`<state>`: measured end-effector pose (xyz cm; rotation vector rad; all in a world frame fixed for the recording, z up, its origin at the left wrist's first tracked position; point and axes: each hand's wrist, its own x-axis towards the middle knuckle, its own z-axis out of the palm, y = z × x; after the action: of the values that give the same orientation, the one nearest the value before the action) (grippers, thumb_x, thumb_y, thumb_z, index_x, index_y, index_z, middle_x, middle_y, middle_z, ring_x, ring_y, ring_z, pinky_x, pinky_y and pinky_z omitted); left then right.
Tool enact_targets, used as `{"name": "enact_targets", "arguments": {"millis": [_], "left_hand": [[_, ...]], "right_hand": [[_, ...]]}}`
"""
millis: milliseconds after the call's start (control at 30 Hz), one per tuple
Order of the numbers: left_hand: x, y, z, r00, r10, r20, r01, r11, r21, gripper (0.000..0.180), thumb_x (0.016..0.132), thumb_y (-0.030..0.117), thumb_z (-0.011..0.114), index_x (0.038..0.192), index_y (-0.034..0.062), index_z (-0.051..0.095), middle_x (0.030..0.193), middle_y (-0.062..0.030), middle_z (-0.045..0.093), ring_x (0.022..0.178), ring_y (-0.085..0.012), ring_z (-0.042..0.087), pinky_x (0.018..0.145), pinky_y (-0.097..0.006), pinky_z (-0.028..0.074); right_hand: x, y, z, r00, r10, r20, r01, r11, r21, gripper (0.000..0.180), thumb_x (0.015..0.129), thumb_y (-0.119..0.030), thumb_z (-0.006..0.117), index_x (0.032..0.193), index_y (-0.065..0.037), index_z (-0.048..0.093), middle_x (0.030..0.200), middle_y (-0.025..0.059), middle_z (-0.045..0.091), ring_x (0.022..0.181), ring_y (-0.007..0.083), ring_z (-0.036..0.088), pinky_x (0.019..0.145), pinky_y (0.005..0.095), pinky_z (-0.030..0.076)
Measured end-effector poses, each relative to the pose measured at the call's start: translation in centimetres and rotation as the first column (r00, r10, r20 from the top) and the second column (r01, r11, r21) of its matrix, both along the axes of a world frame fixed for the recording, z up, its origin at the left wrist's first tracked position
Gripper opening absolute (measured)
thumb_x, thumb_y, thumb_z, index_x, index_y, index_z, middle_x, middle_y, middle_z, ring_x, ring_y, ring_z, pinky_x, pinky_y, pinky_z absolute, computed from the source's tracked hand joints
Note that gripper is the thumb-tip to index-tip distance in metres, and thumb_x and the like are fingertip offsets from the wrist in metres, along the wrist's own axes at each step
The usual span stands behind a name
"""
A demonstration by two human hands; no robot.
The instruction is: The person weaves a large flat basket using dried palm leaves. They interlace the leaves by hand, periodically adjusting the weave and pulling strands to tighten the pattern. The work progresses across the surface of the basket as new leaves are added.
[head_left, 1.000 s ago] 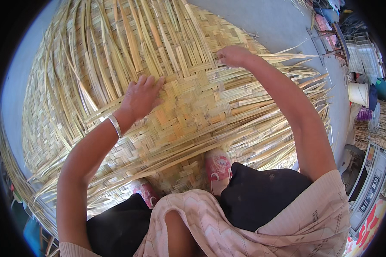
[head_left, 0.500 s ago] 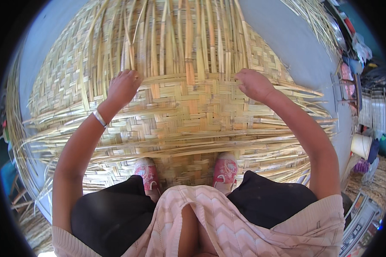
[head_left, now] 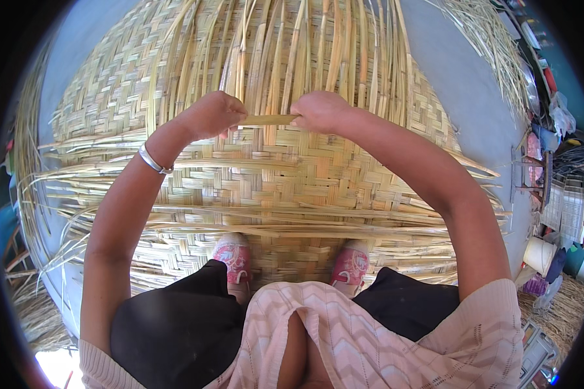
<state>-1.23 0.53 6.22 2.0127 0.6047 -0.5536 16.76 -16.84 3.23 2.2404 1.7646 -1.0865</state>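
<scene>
Straw-yellow and level, one flat strip bridges the short gap between the hands, over the woven mat, beyond the pink-red shoes on its near part! Left hand pinches it on one side, right hand on the other, both close together; whether it runs on under the fingers, I cannot tell. Good handling here, I'd judge, calls for even tension from both sides, the strip flat and untwisted, square to the lengthwise strips; too sharp a bend could split it.

And what texture! Tight, stepped weave across the middle, pale gold flecked with amber; long, slim, unwoven lengths running toward the far edge, some marked with joints; crosswise ends bristling toward the left edge. Past the far right edge, a loose bundle of thin, stiff strips lies on smooth grey floor.
</scene>
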Motion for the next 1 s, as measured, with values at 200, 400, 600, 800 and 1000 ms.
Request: {"name": "enact_targets", "arguments": {"millis": [200, 400, 600, 800, 1000], "left_hand": [[-0.7, 3.3, -1.0, 0.988, 0.151, 0.008, -0.148, 0.974, -0.17, 0.025, 0.092, 0.022, 0.057, 0.097, -0.0004, 0.068, 0.085, -0.0077, 0.065, 0.078, -0.0126, 0.061, 0.068, -0.029, 0.051], [0.5, 4.4, -3.5, 0.868, 0.493, 0.063, -0.42, 0.796, -0.436, 0.043, 0.096, 0.035, 0.054, 0.121, 0.0, 0.056, 0.105, -0.0087, 0.065, 0.098, -0.0139, 0.061, 0.079, -0.027, 0.049], [3.7, 7.1, -3.9, 0.902, 0.429, 0.051, -0.332, 0.763, -0.555, 0.066, 0.097, 0.047, 0.046, 0.14, -0.0013, 0.036, 0.133, -0.0185, 0.051, 0.119, -0.0241, 0.052, 0.094, -0.035, 0.045], [6.7, 8.6, -3.9, 0.967, 0.237, 0.092, -0.167, 0.866, -0.47, 0.09, 0.089, 0.067, 0.044, 0.145, -0.0013, 0.026, 0.133, -0.0227, 0.05, 0.12, -0.0271, 0.053, 0.095, -0.04, 0.044], [9.0, 8.9, -3.6, 0.95, 0.299, -0.094, -0.309, 0.846, -0.435, 0.101, 0.082, 0.077, 0.043, 0.145, 0.0006, 0.024, 0.127, -0.0223, 0.053, 0.114, -0.0266, 0.054, 0.088, -0.043, 0.047]], "right_hand": [[-0.5, -0.2, 0.8, 0.999, -0.032, 0.026, 0.032, 0.999, 0.008, 0.024, 0.088, -0.032, 0.058, 0.092, -0.011, 0.068, 0.081, 0.008, 0.065, 0.081, 0.0294, 0.063, 0.07, 0.0444, 0.049], [-1.1, -0.6, -0.1, 0.99, -0.001, 0.139, -0.024, 0.984, 0.178, 0.024, 0.087, -0.03, 0.059, 0.084, -0.007, 0.065, 0.082, 0.0133, 0.065, 0.077, 0.0333, 0.063, 0.067, 0.0467, 0.049], [-1.8, -1.2, -0.5, 0.974, -0.047, 0.222, -0.017, 0.961, 0.277, 0.023, 0.087, -0.027, 0.058, 0.082, -0.005, 0.064, 0.083, 0.0146, 0.064, 0.076, 0.0332, 0.064, 0.065, 0.0455, 0.051], [-1.9, -1.0, -0.3, 0.972, -0.12, 0.201, 0.06, 0.958, 0.281, 0.024, 0.086, -0.027, 0.057, 0.083, -0.005, 0.064, 0.081, 0.015, 0.064, 0.074, 0.0345, 0.064, 0.065, 0.0463, 0.051], [-2.1, -0.9, -0.1, 0.96, -0.216, 0.175, 0.164, 0.949, 0.271, 0.02, 0.084, -0.023, 0.056, 0.083, -0.004, 0.062, 0.079, 0.0164, 0.064, 0.074, 0.0357, 0.063, 0.066, 0.0476, 0.051]]}}
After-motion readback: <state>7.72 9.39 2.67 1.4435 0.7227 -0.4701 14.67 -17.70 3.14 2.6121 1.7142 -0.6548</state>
